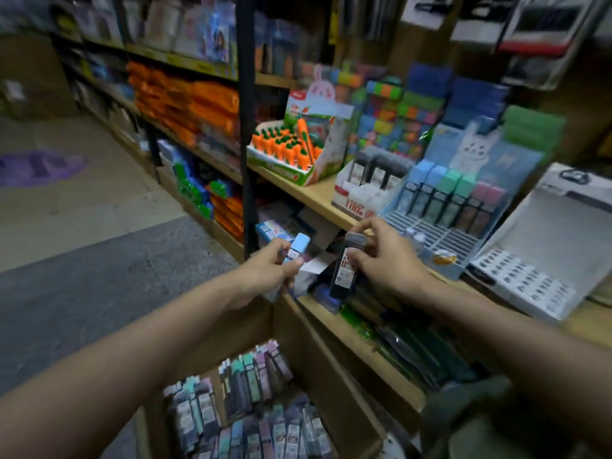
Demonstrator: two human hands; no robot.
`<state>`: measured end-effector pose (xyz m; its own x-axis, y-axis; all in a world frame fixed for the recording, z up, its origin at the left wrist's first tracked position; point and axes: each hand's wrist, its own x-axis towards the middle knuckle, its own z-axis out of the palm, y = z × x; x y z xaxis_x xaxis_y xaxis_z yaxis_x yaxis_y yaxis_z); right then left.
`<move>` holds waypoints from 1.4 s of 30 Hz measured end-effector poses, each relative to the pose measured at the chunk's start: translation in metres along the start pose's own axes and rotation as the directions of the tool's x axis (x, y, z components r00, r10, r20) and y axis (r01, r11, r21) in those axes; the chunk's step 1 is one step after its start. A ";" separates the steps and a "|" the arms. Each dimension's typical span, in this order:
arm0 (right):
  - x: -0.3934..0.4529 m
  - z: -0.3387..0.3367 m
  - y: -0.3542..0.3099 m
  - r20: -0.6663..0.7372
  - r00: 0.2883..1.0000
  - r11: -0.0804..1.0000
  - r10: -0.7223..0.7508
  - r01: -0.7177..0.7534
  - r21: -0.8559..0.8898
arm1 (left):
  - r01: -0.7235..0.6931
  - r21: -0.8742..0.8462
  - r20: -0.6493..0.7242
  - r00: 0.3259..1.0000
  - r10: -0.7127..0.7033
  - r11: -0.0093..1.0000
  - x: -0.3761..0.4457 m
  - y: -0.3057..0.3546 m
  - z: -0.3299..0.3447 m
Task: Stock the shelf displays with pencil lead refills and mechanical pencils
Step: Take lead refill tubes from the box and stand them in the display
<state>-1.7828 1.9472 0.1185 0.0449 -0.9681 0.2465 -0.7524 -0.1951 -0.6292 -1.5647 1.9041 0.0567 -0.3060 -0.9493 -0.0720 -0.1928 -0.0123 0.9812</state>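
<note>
My left hand (271, 270) grips a lead refill case with a light blue cap (296, 248), held in front of the shelf edge. My right hand (381, 256) holds a dark refill case with a red and white label (344, 270). Just beyond my hands, on the wooden shelf (308, 190), stands a blue rabbit display (450, 207) with a row of pastel-capped refills and several vacant slots in front. A white display (367, 183) with dark refill cases stands to its left. Below me an open cardboard box (251, 402) holds several packed refill cases.
A white display tray (530, 270) with rows of small holes sits at the right on the shelf. A carrot-shaped pen display (291, 150) stands at the left end. Coloured boxes are stacked behind. A black shelf post (246, 127) rises left of my hands. The aisle floor lies to the left.
</note>
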 end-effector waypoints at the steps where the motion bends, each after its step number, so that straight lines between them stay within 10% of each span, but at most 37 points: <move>1: 0.000 -0.008 -0.001 -0.018 1.000 1.000 0.009 -0.009 -0.008 | -0.013 -0.016 0.017 1.000 0.013 1.000 -0.002 0.006 0.005; 13: 0.053 -0.078 -0.021 -0.259 0.965 0.993 -0.032 0.001 -0.119 | -0.141 0.060 0.077 0.988 0.136 0.988 0.023 0.061 0.018; 21: 0.125 -0.101 -0.031 -0.443 0.893 0.988 -0.081 0.012 -0.156 | -0.183 -0.194 -0.048 0.983 0.177 0.964 0.058 0.066 0.026; 42: 0.183 -0.040 0.006 -0.283 0.930 0.813 -0.232 0.026 -0.582 | -0.130 -0.358 -0.004 0.990 0.138 0.924 0.111 0.039 0.029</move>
<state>-1.8053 1.7748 0.1895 0.0304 -0.8109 0.5844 -0.9928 -0.0922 -0.0762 -1.6330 1.8075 0.0818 -0.3262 -0.9431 0.0649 0.1959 -0.0003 0.9806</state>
